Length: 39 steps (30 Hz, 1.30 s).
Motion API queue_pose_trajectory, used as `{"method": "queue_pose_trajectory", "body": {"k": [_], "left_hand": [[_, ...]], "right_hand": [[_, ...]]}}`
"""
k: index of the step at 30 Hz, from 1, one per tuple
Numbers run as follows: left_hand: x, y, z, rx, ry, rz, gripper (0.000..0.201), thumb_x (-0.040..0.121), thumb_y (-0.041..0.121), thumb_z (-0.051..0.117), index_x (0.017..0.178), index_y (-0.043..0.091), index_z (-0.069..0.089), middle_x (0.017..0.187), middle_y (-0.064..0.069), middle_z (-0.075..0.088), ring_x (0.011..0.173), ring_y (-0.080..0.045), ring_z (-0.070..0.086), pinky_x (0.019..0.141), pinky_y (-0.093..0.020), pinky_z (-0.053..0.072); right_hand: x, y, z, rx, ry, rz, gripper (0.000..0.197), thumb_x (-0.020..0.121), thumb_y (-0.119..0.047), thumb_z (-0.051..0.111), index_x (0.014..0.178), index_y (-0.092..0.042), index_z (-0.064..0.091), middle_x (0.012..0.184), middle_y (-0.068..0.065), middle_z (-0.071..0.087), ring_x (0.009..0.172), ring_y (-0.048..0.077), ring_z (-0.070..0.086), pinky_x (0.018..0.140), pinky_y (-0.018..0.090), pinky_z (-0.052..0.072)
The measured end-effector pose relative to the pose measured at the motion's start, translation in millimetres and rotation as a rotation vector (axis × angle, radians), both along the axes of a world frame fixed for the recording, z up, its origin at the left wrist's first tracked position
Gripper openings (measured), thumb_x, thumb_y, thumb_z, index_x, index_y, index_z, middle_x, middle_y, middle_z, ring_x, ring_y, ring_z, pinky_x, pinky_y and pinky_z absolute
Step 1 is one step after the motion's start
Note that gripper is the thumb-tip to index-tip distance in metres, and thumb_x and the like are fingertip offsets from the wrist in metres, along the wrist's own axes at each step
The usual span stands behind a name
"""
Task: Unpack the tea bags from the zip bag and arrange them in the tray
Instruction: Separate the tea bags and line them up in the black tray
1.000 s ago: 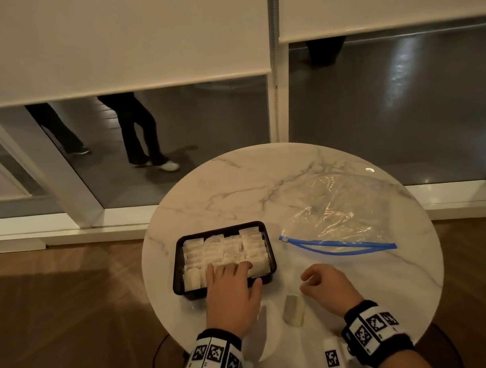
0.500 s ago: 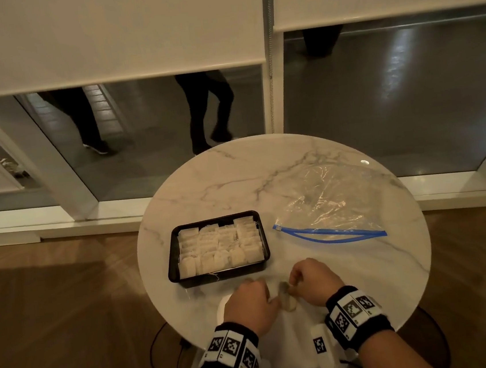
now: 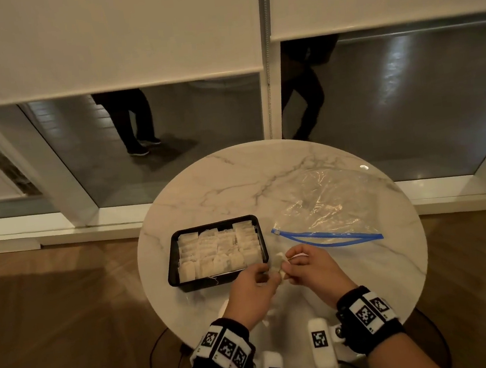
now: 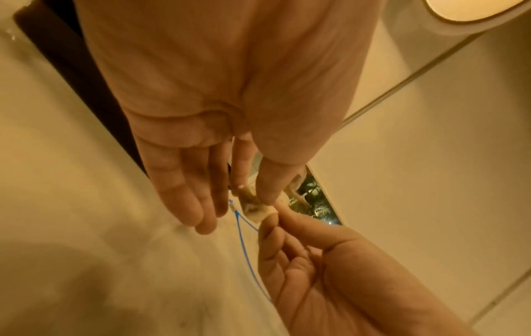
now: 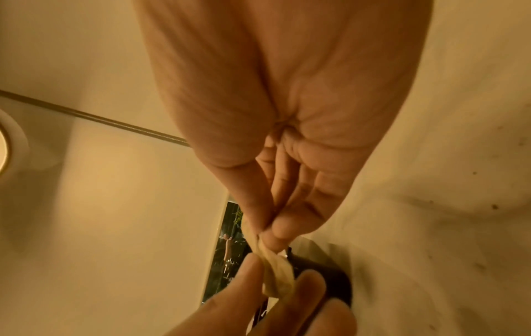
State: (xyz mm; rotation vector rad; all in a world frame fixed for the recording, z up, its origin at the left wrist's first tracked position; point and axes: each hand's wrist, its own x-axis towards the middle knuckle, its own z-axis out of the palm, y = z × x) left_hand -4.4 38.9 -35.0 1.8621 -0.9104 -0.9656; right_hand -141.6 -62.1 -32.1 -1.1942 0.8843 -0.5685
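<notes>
A black tray [image 3: 171, 252] on the round marble table [image 3: 236, 184] holds several pale tea bags [image 3: 217, 251] in rows. One more tea bag [image 3: 277, 264] hangs just off the tray's near right corner, above the table. My left hand [image 3: 254, 286] pinches it with thumb and forefinger [image 4: 244, 181]; the other fingers hang straight. My right hand [image 3: 310, 269] pinches its other end [image 5: 260, 236]. The clear zip bag [image 3: 328, 205] with a blue seal [image 3: 328, 236] lies flat and open to the right, looking empty.
The table stands in front of floor-to-ceiling windows with blinds half down. Legs of people [image 3: 134, 120] show beyond the glass. Wooden floor lies left and right of the table. A cable [image 3: 155, 358] trails under its near left edge.
My left hand left the tray and came to the loose tea bag by my right hand. Both hands lifted it off the table and carried it up toward the tray's right corner.
</notes>
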Motion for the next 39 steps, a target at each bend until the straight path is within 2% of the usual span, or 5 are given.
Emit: {"method": "queue_pose_trajectory", "body": {"k": [6, 21, 26, 34, 39], "left_hand": [[-1, 4, 18, -0.162, 0.277, 0.108, 0.012, 0.097, 0.009, 0.064, 0.108, 0.010, 0.068, 0.094, -0.010, 0.076, 0.079, -0.015, 0.072, 0.071, -0.024, 0.058], [14, 11, 29, -0.270, 0.182, 0.187, 0.021, 0.098, 0.008, 0.062, 0.114, 0.019, 0.067, 0.105, -0.004, 0.074, 0.088, -0.011, 0.072, 0.074, -0.023, 0.057], [18, 12, 27, -0.263, 0.125, 0.313, 0.014, 0.099, 0.019, 0.062, 0.108, 0.028, 0.068, 0.111, 0.008, 0.068, 0.106, -0.013, 0.065, 0.096, -0.038, 0.056], [8, 16, 35, -0.283, 0.134, -0.005, 0.026, 0.099, 0.027, 0.063, 0.124, 0.029, 0.067, 0.119, 0.013, 0.068, 0.106, -0.002, 0.065, 0.086, -0.021, 0.055], [10, 18, 29, -0.272, 0.091, -0.063, 0.014, 0.100, 0.024, 0.062, 0.100, 0.014, 0.073, 0.089, 0.001, 0.075, 0.082, -0.011, 0.069, 0.077, -0.023, 0.056]], "right_hand": [[-1, 1, 10, -0.004, -0.044, 0.020, 0.026, 0.084, -0.002, 0.076, 0.108, -0.008, 0.066, 0.091, 0.015, 0.074, 0.078, 0.025, 0.069, 0.069, 0.032, 0.054], [-4, 3, 33, -0.167, 0.091, -0.027, 0.007, 0.090, -0.019, 0.072, 0.093, -0.015, 0.076, 0.083, 0.003, 0.073, 0.074, 0.012, 0.064, 0.068, 0.029, 0.052], [-5, -2, 36, -0.406, 0.259, -0.108, 0.005, 0.086, -0.022, 0.076, 0.081, -0.024, 0.076, 0.083, -0.005, 0.074, 0.080, 0.010, 0.067, 0.074, 0.024, 0.053], [6, 4, 45, -0.438, 0.184, 0.176, 0.013, 0.085, -0.015, 0.075, 0.074, -0.020, 0.073, 0.069, -0.009, 0.067, 0.063, 0.001, 0.057, 0.065, 0.017, 0.044], [9, 7, 40, -0.497, 0.229, 0.236, 0.007, 0.086, -0.022, 0.075, 0.079, -0.022, 0.073, 0.079, -0.003, 0.071, 0.073, 0.011, 0.064, 0.075, 0.029, 0.055]]}}
